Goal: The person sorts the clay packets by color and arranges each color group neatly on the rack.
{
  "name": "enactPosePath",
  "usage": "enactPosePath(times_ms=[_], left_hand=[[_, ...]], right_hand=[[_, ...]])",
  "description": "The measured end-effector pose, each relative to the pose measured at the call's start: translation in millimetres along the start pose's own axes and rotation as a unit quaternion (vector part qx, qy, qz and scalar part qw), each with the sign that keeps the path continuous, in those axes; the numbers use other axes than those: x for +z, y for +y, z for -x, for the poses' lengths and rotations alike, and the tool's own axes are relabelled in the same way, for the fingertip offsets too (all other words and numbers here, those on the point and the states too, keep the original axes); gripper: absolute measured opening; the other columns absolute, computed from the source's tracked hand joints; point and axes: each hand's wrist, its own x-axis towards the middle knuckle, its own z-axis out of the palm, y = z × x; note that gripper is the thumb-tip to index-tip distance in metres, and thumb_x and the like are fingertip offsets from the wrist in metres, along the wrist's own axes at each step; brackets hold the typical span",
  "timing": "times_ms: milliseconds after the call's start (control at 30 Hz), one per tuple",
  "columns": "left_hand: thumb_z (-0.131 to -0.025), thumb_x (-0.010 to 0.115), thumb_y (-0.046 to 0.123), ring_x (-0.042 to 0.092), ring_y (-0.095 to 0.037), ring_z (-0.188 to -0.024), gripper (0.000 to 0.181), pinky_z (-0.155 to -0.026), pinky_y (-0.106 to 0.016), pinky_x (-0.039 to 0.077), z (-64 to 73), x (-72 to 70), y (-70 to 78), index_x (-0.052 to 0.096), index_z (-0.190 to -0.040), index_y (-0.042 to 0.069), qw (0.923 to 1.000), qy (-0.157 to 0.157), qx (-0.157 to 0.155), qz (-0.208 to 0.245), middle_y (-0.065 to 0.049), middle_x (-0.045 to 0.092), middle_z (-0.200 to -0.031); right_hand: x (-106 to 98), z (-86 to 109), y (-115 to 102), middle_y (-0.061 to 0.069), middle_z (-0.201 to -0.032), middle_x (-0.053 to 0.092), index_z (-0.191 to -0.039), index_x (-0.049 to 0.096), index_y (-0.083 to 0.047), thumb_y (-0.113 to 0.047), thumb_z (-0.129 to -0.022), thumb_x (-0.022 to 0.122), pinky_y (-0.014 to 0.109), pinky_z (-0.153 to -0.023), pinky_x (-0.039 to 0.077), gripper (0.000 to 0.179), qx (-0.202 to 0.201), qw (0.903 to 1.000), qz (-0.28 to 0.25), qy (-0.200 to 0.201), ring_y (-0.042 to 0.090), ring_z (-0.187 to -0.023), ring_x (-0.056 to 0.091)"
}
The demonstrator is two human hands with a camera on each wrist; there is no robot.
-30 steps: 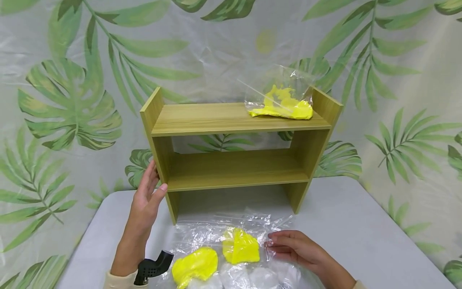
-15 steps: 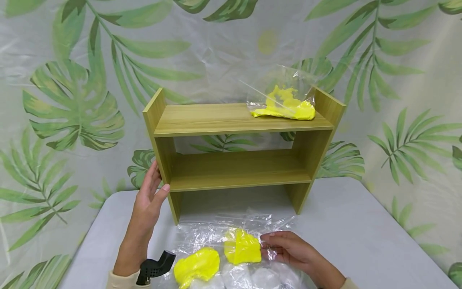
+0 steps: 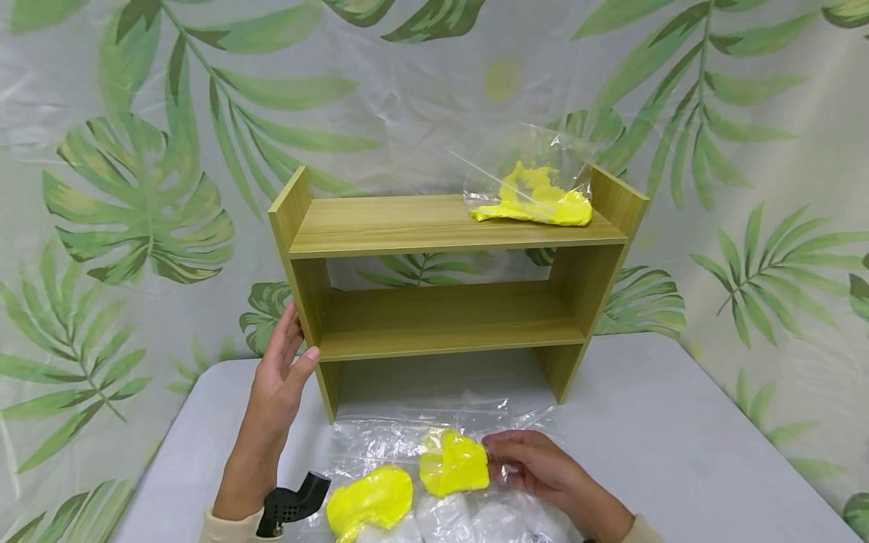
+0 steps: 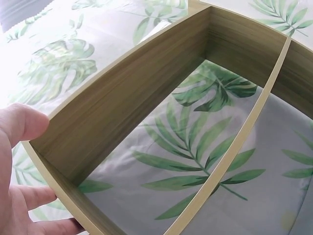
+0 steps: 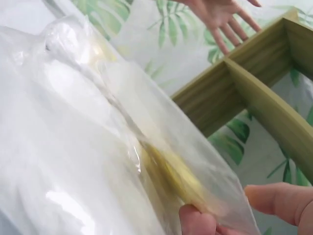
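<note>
The left hand (image 3: 274,385) lies flat-fingered against the left side of the wood-grain shelf unit (image 3: 380,222), and the left wrist view adds what the head view hides: thumb (image 4: 29,120) at one side of the panel's edge, straight fingers (image 4: 36,197) at the other, not clenched. The right wrist view catches that hand too, fingers spread.

Over to the right hand (image 3: 539,464): it's at the right part of the clear plastic bag (image 3: 380,437) in front of the shelf. Up close, the thumb (image 5: 274,198) meets the bag's edge while fingertips sit beneath it; whether they pinch the film, I can't tell. Only the head view shows both yellow lumps (image 3: 370,498) plainly, white bundles (image 3: 444,516) beside them, and another bag of yellow material (image 3: 529,196) up on the top board, near its right end.

Against a second ago, the right hand has slid left: fingertips then clear of the nearer yellow lump now reach its edge. The left hand hasn't budged.
</note>
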Motion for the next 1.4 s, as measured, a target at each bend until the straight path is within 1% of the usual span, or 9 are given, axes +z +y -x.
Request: enactPosePath(times_ms=[100, 233, 367, 700, 900, 1067, 1200, 1300, 1400], left_hand=[[-0.101, 0.049, 0.014, 0.016, -0.023, -0.145, 0.066, -0.110, -0.058, 0.016, 0.1, 0.1, 0.1, 0.014, -0.155, 0.029, 1.0000, 0.000, 0.001, 0.002, -0.003, 0.019, -0.158], [-0.101, 0.048, 0.014, 0.016, -0.024, -0.145, 0.066, -0.109, -0.059, 0.016, 0.2, 0.1, 0.1, 0.014, -0.155, 0.028, 1.0000, 0.000, 0.002, 0.003, -0.004, 0.019, -0.158], [-0.100, 0.048, 0.014, 0.016, -0.025, -0.145, 0.066, -0.109, -0.059, 0.016, 0.9, 0.7, -0.8, 0.014, -0.155, 0.028, 1.0000, 0.001, 0.001, 0.007, -0.005, 0.019, -0.158], [-0.100, 0.049, 0.014, 0.017, -0.025, -0.144, 0.066, -0.109, -0.060, 0.017, -1.1, 2.3, -3.4, 0.015, -0.155, 0.027, 1.0000, -0.002, 0.008, 0.001, -0.004, 0.020, -0.158], [-0.100, 0.049, 0.014, 0.017, -0.024, -0.145, 0.066, -0.109, -0.059, 0.017, -1.1, 2.0, -3.0, 0.015, -0.155, 0.029, 1.0000, -0.002, 0.006, 0.003, -0.004, 0.021, -0.157], [-0.100, 0.049, 0.015, 0.016, -0.023, -0.145, 0.066, -0.109, -0.058, 0.016, -0.2, 1.0, -2.0, 0.015, -0.155, 0.028, 1.0000, -0.001, 0.001, 0.005, -0.004, 0.020, -0.158], [-0.101, 0.049, 0.014, 0.017, -0.023, -0.144, 0.065, -0.109, -0.057, 0.016, -0.2, 0.3, -1.8, 0.015, -0.155, 0.028, 1.0000, 0.001, 0.004, 0.006, -0.003, 0.021, -0.158], [-0.101, 0.049, 0.015, 0.017, -0.023, -0.144, 0.065, -0.109, -0.057, 0.016, -0.3, -0.1, -1.8, 0.015, -0.155, 0.029, 1.0000, 0.001, 0.003, 0.003, -0.003, 0.021, -0.157], [-0.101, 0.049, 0.016, 0.017, -0.023, -0.145, 0.065, -0.110, -0.057, 0.017, -0.3, -0.2, -1.7, 0.015, -0.155, 0.030, 1.0000, 0.002, -0.003, 0.002, -0.003, 0.020, -0.158]], right_hand=[[7, -4.3, 1, 0.004, -0.077, 0.067, -0.111, 0.063, 0.010, -0.013, -0.090, 0.065, 0.020, -0.058, 0.048, 0.031, -0.013, 0.9979, 0.043, 0.046, 0.009, -0.062, 0.057], [20, -9.7, 4, 0.003, -0.062, 0.063, -0.104, 0.063, 0.009, -0.012, -0.081, 0.074, 0.022, -0.051, 0.045, 0.033, -0.037, 0.9831, 0.129, 0.124, 0.010, -0.051, 0.055], [27, -10.0, 7, 0.003, -0.057, 0.061, -0.103, 0.064, 0.009, -0.013, -0.079, 0.075, 0.025, -0.050, 0.045, 0.035, -0.042, 0.9700, 0.184, 0.153, 0.012, -0.049, 0.055], [16, -0.9, 4, 0.000, -0.069, 0.063, -0.111, 0.059, 0.018, -0.007, -0.082, 0.066, 0.023, -0.051, 0.048, 0.039, -0.041, 0.9873, 0.110, 0.107, 0.011, -0.053, 0.057], [11, 5.9, -2, 0.001, -0.085, 0.067, -0.114, 0.059, 0.018, -0.009, -0.084, 0.065, 0.022, -0.062, 0.050, 0.041, -0.024, 0.9871, 0.115, 0.109, 0.009, -0.070, 0.058], [8, 13.7, -10, -0.007, -0.067, 0.058, -0.099, 0.066, 0.005, -0.010, -0.086, 0.064, 0.016, -0.052, 0.041, 0.020, -0.004, 0.9906, 0.091, 0.102, 0.003, -0.058, 0.049], [5, 19.4, -12, -0.011, -0.060, 0.042, -0.109, 0.061, 0.008, -0.008, -0.088, 0.061, 0.011, -0.046, 0.027, 0.026, -0.010, 0.9939, 0.065, 0.089, -0.001, -0.050, 0.034], [1, 23.0, -12, -0.011, -0.061, 0.042, -0.113, 0.060, 0.010, -0.008, -0.090, 0.061, 0.011, -0.048, 0.028, 0.029, -0.016, 0.9937, 0.066, 0.089, -0.001, -0.051, 0.034], [-2, 26.1, -12, -0.010, -0.060, 0.042, -0.092, 0.064, -0.003, -0.010, -0.091, 0.061, 0.014, -0.048, 0.030, 0.008, -0.017, 0.9930, 0.074, 0.090, 0.002, -0.051, 0.036]])
